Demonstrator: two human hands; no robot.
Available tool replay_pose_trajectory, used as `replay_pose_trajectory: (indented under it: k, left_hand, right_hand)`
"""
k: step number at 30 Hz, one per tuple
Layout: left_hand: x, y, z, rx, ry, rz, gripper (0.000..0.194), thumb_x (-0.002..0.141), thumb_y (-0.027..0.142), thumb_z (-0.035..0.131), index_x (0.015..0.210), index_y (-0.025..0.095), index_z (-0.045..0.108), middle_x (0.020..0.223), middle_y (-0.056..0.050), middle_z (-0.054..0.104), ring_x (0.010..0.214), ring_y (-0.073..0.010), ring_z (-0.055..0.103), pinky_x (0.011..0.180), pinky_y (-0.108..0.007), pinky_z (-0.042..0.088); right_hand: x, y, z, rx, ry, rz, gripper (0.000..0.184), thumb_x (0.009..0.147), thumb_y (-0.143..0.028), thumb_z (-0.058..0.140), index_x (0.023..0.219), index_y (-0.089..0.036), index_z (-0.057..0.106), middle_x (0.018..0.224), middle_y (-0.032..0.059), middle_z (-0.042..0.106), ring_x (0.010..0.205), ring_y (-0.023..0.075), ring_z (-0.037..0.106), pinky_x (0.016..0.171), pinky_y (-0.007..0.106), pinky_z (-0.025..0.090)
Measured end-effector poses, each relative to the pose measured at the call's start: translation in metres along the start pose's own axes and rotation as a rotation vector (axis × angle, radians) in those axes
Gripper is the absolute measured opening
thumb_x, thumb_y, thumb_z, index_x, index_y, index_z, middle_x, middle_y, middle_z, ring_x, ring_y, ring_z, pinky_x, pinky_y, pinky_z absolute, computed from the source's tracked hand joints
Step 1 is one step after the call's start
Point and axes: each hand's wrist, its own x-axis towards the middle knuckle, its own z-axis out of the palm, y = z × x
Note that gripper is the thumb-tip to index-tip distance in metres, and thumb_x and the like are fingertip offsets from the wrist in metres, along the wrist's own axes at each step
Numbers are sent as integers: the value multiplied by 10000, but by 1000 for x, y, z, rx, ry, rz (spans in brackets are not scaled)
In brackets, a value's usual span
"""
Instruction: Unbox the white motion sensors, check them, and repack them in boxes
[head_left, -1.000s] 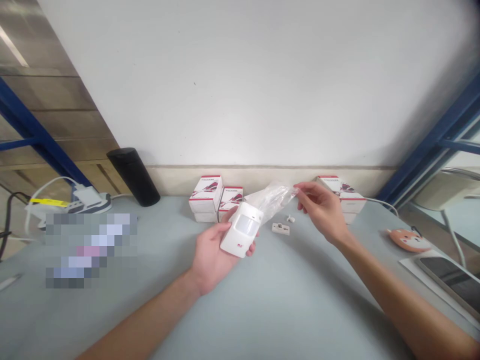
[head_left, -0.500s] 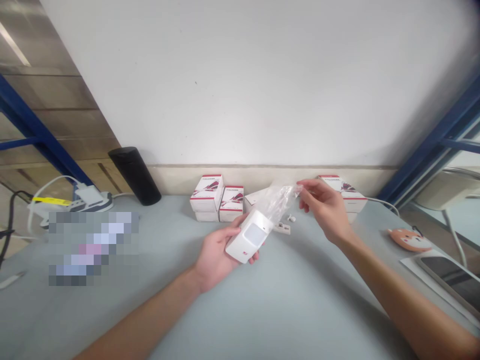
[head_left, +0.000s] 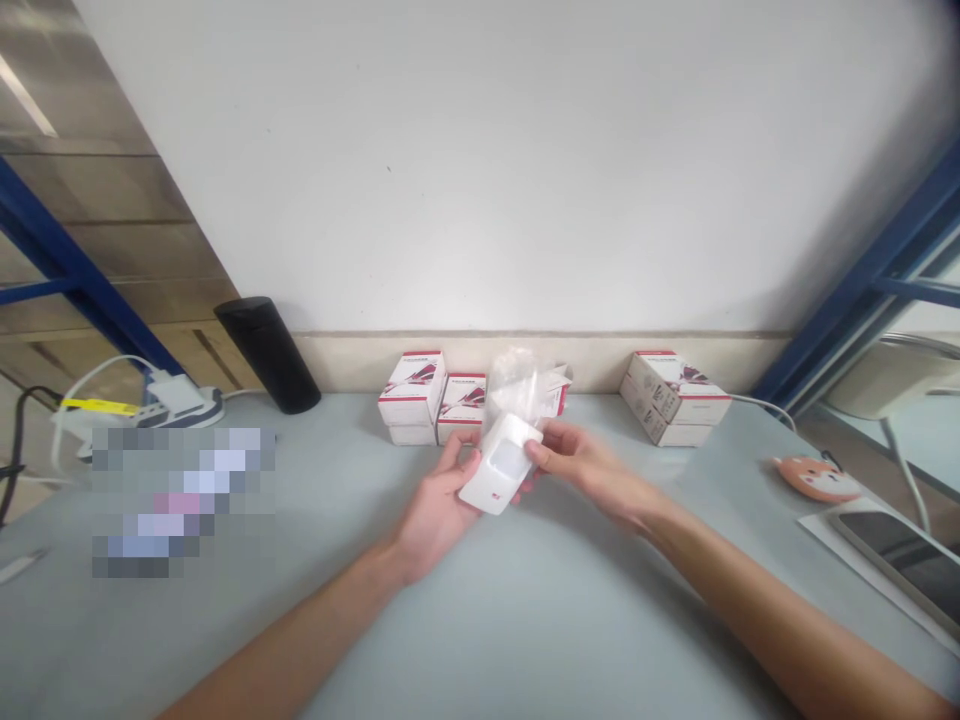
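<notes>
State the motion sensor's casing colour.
The rectangular plastic motion sensor is white with a small red mark, in the head view.

Left hand (head_left: 433, 505) and right hand (head_left: 581, 465) are gripping a white motion sensor (head_left: 501, 465) over the worktop (head_left: 525, 620).
A clear plastic bag (head_left: 514, 385) is bunching at its top, red-and-white boxes (head_left: 411, 395) standing behind.

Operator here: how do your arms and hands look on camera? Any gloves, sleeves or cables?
The left hand and right hand are bare, with no gloves. The left forearm and right forearm are bare too, with no sleeves in view. No watch, ring or cable shows on either.
</notes>
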Motion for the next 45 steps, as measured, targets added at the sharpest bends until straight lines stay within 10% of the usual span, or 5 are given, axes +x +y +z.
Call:
replay_pose_trajectory:
  k: [5,12,21,36,45]
  left_hand:
    - [10,-15,-10,280,53,90,343,972,493,688,1160,254,529,1088,-26,686,999,-209,643,872,-335,453]
    - [0,-10,-3,415,65,249,512,1029,500,600,1475,315,431,1497,-77,587,1403,-292,517,1096,-392,431]
    - [12,-16,-20,663,4,378,466,1039,494,587,1440,262,543,1453,-94,628,1300,-274,590,1086,-370,469]
    - [7,-8,-16,874,-87,104,552,821,368,851,1320,248,649,1322,-88,726,1229,-339,663,1043,-455,538]
    - [2,-3,-9,765,-100,254,552,904,472,773,1379,238,619,1387,-126,701,1250,-341,660,1039,-437,531]
  right_hand:
    - [2,-2,-13,-188,75,-52,403,874,-542,791,1150,-251,754,1114,52,746,995,256,660,929,411,502]
    - [2,-4,-8,-407,56,-138,316,888,-494,767,1101,-261,747,1078,32,758,929,234,640,852,385,503]
    - [-4,-12,-16,-467,-20,-116,415,880,-498,777,1210,-262,685,1156,50,726,961,230,644,867,380,524]
    - [-11,-28,-27,-610,-262,-39,317,867,-480,777,1069,-236,753,964,12,749,825,195,584,756,315,466]
    - [-9,-10,-20,-682,-209,-81,181,827,-348,779,990,-272,763,890,0,757,757,216,634,674,315,478]
